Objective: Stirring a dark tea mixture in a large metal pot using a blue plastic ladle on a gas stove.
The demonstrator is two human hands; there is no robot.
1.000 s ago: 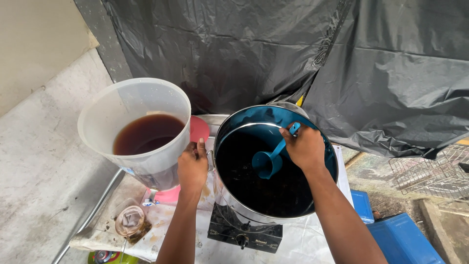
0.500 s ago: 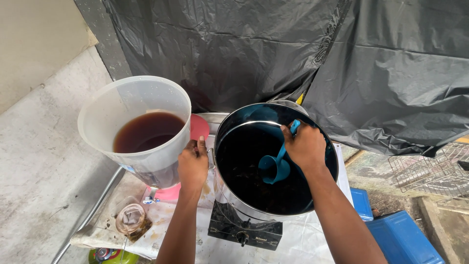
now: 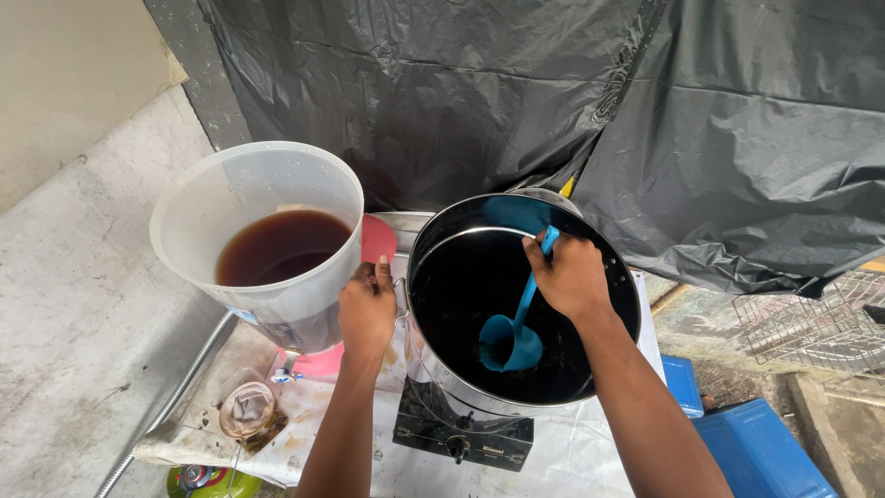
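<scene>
Item: blue ladle (image 3: 513, 339), plastic, long-handled, standing bowl-down inside the large steel pot (image 3: 433, 369); the bowl sits low against the dark liquid toward the pot's near side, the handle rising up and away to the far rim. Right hand (image 3: 573, 275): grip closed around the top of the ladle's handle, held above the pot's far-right quarter, so the bowl lies below and to the left of the fist. Left hand (image 3: 367, 309): grip wrapped on the near wall of the translucent plastic pitcher (image 3: 212, 207), which stands immediately left of the pot and holds brown liquid to roughly half its depth; thumb up along the side, fingers hidden behind. Step in hand, as judged: scooping dark liquid from the pot with the pitcher steadied alongside to receive it. Next move calls for, as judged: lifting the filled bowl level over the pot's left rim and tipping it into the pitcher's mouth without dripping between the two. Also listed: black burner (image 3: 461, 441) under the pot; pink lid (image 3: 376, 238) behind the pitcher, left of the pot; stained white cloth (image 3: 572, 452) over the desk; small cloth filter (image 3: 247, 411) front-left of the pot; black plastic sheeting (image 3: 553, 92) behind the pot
</scene>
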